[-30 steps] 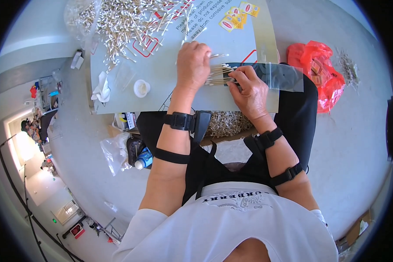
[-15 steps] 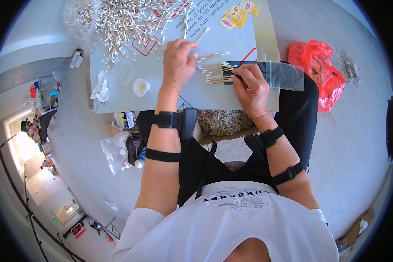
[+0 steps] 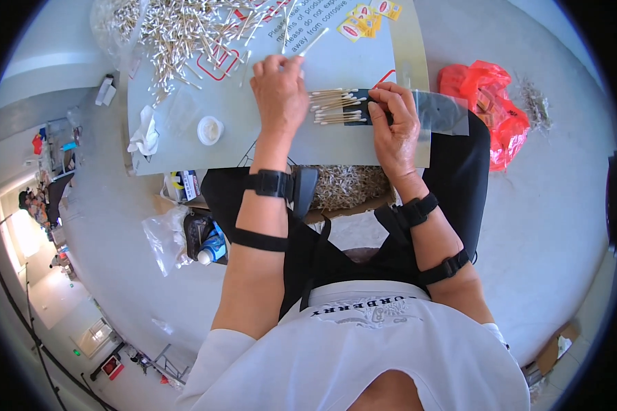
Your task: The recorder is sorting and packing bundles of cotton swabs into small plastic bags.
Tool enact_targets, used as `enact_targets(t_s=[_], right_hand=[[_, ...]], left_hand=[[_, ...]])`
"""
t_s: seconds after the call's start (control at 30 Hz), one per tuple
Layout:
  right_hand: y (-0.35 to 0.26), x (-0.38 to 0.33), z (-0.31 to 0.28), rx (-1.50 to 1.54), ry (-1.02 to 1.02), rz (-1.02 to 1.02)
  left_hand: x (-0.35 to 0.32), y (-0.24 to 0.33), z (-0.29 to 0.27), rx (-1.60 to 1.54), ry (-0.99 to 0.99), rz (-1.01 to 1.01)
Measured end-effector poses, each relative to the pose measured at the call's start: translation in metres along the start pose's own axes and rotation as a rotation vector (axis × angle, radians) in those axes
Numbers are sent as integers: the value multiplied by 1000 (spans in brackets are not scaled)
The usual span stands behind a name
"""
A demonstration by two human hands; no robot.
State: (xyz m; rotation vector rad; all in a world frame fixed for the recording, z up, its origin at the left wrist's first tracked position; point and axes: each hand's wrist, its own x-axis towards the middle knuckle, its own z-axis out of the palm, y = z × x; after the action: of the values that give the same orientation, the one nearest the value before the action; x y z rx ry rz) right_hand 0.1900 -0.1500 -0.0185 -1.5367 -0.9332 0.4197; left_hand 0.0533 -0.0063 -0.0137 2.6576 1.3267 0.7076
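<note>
Now the left hand (image 3: 279, 90) sits just above the middle of the frame, with its fingers pinched around one thin cotton swab (image 3: 313, 42) that sticks up and to the right. A second ago this hand was down by the bundle; it has since gone up toward the big loose pile of swabs (image 3: 178, 31) at the upper left and come back a little, so it looks like it has picked a fresh stick to add. The right hand (image 3: 397, 123), right of the middle, has stayed put, its fingers closed on the end of a small bundle of swabs (image 3: 336, 108) lying flat on the pale board (image 3: 267, 140). The bundle seems to go into a clear plastic bag (image 3: 442, 113) with a dark part, though the view is too small to be sure. A little white cup (image 3: 210, 129) and a crumpled tissue (image 3: 145, 133) rest on the board's left side. A red plastic bag (image 3: 490, 103) lies on the floor at the upper right.
</note>
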Motion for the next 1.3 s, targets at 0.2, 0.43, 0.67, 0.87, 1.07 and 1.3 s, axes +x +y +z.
enact_targets(t_s=[0.2,0.43,0.67,0.87,1.07,1.3], right_hand=[[1,1,7,178,13,55],[6,0,33,316,-12,87],[6,6,23,643,85,251],[12,31,19,695,43,259],[13,40,0,-90,-175,-40],[11,51,0,-414,-322,-70]], left_hand=[[-11,4,-1,-467,83,-118],[-47,52,8,-1097,157,-373],[-45,50,7,-981,147,-284],[-44,44,1,-431,-20,34],[-58,57,-2,-92,-278,38],[-55,60,-2,-78,-273,46]])
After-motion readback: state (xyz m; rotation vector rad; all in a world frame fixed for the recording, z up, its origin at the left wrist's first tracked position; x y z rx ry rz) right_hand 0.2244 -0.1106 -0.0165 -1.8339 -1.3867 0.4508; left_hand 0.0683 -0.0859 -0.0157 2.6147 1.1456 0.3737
